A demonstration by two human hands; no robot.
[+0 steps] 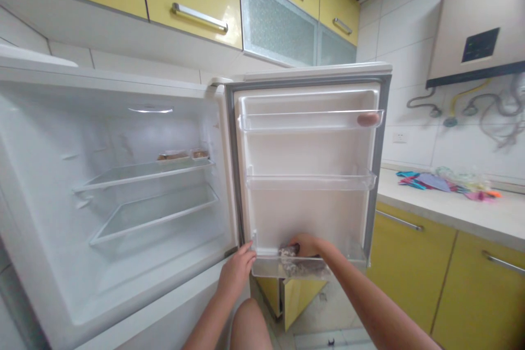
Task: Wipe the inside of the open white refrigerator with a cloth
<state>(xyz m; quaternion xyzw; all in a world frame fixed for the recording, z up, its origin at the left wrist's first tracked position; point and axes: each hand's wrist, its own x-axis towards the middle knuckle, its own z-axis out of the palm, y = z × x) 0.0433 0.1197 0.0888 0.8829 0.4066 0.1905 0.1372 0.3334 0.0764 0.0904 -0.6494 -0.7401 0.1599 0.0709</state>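
Observation:
The fridge door (307,145) stands swung wide, with clear shelves across its inner side. My right hand (307,244) reaches into the bottom door shelf (264,267), its fingers closed on a crumpled grey patterned cloth (289,251). Part of the cloth lies pressed inside that shelf and shows through the clear front. At the shelf's left end, my left hand (240,265) grips the edge with its fingertips. A brown egg (368,119) rests at the right end of the top door shelf.
Inside the fridge, two small food packs (174,156) sit on the upper glass shelf (143,175). Colourful cloths and plastic bags (435,181) lie on the counter (508,213) at right. Below the door, a yellow cabinet door (299,303) stands ajar. A water heater (479,22) hangs upper right.

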